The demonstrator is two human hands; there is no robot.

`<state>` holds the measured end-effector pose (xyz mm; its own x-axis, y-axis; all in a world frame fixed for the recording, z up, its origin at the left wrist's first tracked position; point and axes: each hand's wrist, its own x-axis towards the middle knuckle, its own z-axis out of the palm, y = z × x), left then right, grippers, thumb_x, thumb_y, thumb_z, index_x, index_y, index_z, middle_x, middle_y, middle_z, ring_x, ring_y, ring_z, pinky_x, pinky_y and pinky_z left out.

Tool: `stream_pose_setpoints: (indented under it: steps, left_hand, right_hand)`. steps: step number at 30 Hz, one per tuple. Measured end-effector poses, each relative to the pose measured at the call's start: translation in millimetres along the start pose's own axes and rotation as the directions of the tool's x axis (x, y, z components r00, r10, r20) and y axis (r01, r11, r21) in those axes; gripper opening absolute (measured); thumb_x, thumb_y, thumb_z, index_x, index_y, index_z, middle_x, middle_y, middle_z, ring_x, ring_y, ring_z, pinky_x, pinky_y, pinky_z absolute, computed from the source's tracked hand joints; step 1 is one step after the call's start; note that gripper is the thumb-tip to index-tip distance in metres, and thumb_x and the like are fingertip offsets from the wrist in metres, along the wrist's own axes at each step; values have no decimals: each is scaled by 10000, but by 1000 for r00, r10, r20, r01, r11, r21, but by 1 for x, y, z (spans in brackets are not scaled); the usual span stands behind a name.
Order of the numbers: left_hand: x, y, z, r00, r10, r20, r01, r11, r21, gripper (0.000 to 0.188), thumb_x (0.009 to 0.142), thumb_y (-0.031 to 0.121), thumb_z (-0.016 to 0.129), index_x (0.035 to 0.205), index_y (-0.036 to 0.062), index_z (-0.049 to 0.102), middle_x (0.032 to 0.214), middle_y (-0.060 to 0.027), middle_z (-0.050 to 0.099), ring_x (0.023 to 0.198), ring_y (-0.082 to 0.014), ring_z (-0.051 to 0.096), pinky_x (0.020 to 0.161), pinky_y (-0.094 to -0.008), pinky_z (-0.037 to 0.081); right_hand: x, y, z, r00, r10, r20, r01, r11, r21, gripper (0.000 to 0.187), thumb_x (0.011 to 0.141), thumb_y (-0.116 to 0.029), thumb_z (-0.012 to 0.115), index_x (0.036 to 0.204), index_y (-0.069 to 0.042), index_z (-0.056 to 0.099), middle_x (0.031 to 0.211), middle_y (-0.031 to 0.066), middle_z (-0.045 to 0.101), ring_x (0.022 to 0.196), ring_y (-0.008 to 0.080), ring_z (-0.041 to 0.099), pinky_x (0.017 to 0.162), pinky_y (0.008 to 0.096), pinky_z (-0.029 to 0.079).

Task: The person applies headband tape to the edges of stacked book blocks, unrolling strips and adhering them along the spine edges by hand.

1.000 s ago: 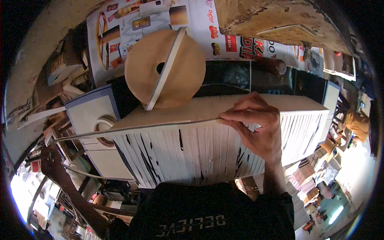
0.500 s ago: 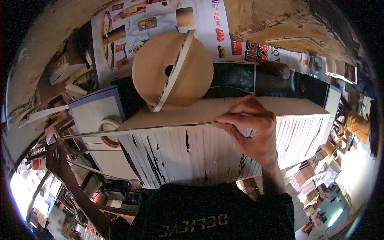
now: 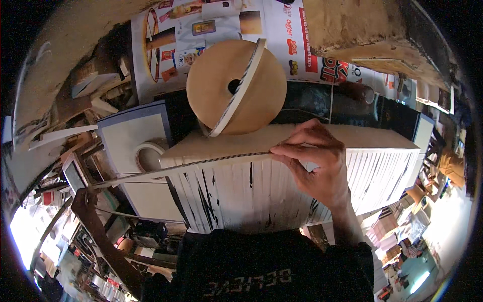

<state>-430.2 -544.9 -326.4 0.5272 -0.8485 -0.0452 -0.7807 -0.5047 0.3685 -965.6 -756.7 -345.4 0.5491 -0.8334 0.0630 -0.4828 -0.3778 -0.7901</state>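
Near nine o'clock, fingers of the left hand [image 3: 84,199] grip the ribbed strip [image 3: 216,162]; toward three, the right hand [image 3: 327,157] pinches it; uneven pull could skew it.

The pale strip [image 3: 216,162], strung between left hand [image 3: 84,198] and right hand [image 3: 319,163], bars the left half of the white block [image 3: 235,197]. The brown disc [image 3: 214,83] obstructs the far side. The block's top [image 3: 375,137] lies open on the right. Room around the dim left hand is hard to judge.
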Motion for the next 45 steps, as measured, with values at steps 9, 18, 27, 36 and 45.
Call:
stream_pose_setpoints:
  steps: [9,18,27,36,45]
  left_hand:
    - [-19,-15,-17,948,218,-231,-110,908,404,382,904,121,680,1266,15,619,1205,-117,685,1052,-240,658,940,-357,494]
    - [-35,322,123,682,691,239,-608,717,-340,467,744,143,820,1176,83,656,1107,-124,675,1011,-327,645,941,-437,488]
    - [-23,327,103,710,506,490,-188,806,-561,243,764,54,795,957,6,656,941,-150,668,776,-250,690,660,-377,546]
    - [-20,281,99,831,288,476,11,847,-532,89,810,-33,738,880,-21,686,818,-107,687,785,-180,702,749,-335,648]
    - [-13,262,91,808,244,537,74,862,-502,85,813,-1,744,861,-34,683,855,-120,683,815,-172,696,745,-308,635]
  right_hand:
    - [-2,-1,5,1000,13,-20,-13,1000,15,194,671,-47,796,854,-95,754,805,25,668,854,256,625,746,377,518]
    - [-4,-6,4,997,42,-69,-44,999,-27,207,677,-43,794,872,-106,763,836,30,694,849,255,629,762,378,527]
    - [1,0,-2,999,-31,-9,31,999,-13,213,663,-11,831,855,-80,770,783,43,687,777,203,644,690,337,525]
    - [11,12,2,990,-137,25,135,989,61,214,662,1,838,856,-60,771,782,66,692,747,211,650,702,343,516]
    - [21,2,1,985,-116,126,109,992,54,222,662,-6,843,866,-58,773,789,77,704,749,228,661,714,346,529]
